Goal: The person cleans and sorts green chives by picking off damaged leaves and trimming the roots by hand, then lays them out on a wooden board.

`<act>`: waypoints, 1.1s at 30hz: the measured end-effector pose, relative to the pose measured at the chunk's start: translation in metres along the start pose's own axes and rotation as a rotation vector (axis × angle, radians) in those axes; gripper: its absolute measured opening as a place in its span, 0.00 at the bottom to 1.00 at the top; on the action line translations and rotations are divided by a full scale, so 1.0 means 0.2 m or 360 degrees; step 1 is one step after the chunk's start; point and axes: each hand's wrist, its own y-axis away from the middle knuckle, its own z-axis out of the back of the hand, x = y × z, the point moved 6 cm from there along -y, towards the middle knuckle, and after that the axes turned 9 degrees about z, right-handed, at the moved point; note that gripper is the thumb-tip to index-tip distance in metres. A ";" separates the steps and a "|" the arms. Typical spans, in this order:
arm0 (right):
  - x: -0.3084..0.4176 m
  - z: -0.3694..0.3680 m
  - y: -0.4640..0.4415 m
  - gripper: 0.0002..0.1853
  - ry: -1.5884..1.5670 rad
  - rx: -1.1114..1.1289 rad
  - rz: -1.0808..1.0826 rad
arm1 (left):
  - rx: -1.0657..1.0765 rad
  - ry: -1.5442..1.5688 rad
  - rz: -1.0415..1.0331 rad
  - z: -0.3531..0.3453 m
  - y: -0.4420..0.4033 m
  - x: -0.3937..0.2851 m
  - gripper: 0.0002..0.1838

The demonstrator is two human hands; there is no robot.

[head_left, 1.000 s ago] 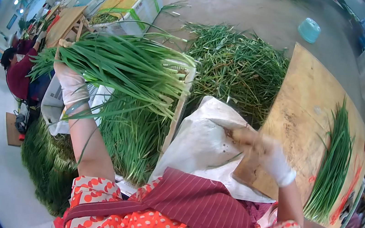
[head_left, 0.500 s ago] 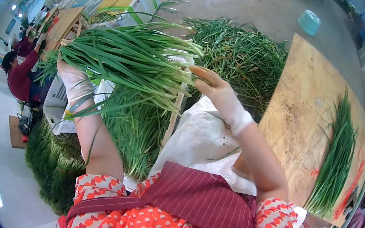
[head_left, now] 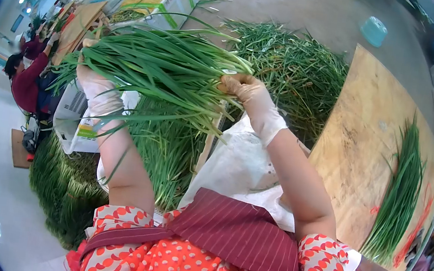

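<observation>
A large loose bunch of garlic chives lies across both my gloved hands, its green leaf tips on the left and pale stem ends on the right. My left hand holds the leafy side, its thumb showing above and its fingers mostly hidden by the leaves. At the stem ends, my right hand is closed in a pinch on some stalks. Below the bunch, more garlic chives fill a white crate. A smaller tidy bunch lies on the wooden board to my right.
A heap of loose green trimmings lies ahead, beside a white sack. Red ties rest on the board. Stacked bundles stand at the left, near a white crate. A co-worker is farther left. A teal tub sits on the floor.
My right hand has gone from spread fingers beside the stem ends to a closed pinch on them. The bunch and my left hand have shifted slightly.
</observation>
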 end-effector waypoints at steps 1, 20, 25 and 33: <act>-0.06 0.03 -0.02 0.16 0.0176 -0.0116 -0.0061 | 0.0008 -0.0007 -0.0017 -0.02 0.00 0.03 0.13; 0.14 0.21 0.01 0.06 -0.0488 -0.0009 0.0117 | -0.0107 -0.0785 -0.0437 -0.07 0.06 -0.04 0.11; 0.24 0.80 0.03 0.16 0.0362 -0.0936 0.0656 | -0.0172 -0.0636 -0.0430 -0.04 0.08 -0.12 0.13; 0.10 0.00 0.17 0.16 0.1077 0.0317 0.0320 | 0.0221 -0.0359 -0.0177 -0.04 0.00 -0.10 0.11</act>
